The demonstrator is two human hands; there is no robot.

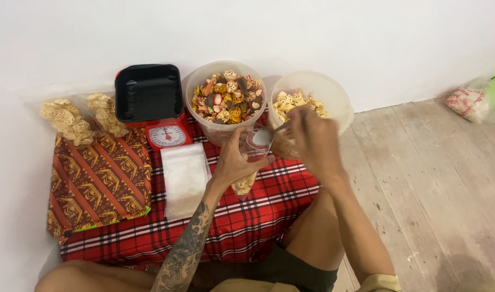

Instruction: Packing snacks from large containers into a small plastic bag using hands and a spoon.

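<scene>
My left hand [234,159] holds a small clear plastic bag [246,181] open at its mouth; pale crackers lie in its bottom. My right hand [309,138] is over the bag's mouth, fingers curled around a few pale crackers, blurred by motion. Just behind the hands stands a clear tub of pale yellow lattice crackers [334,94]. Left of it is a clear tub of mixed coloured crackers [204,89].
A red kitchen scale with a black tray [150,97] stands by the wall. A stack of empty clear bags [184,178] and a folded patterned cloth [98,181] lie on the red plaid cloth [247,227]. Filled bags [77,119] lean at left. Wooden floor [431,178] at right.
</scene>
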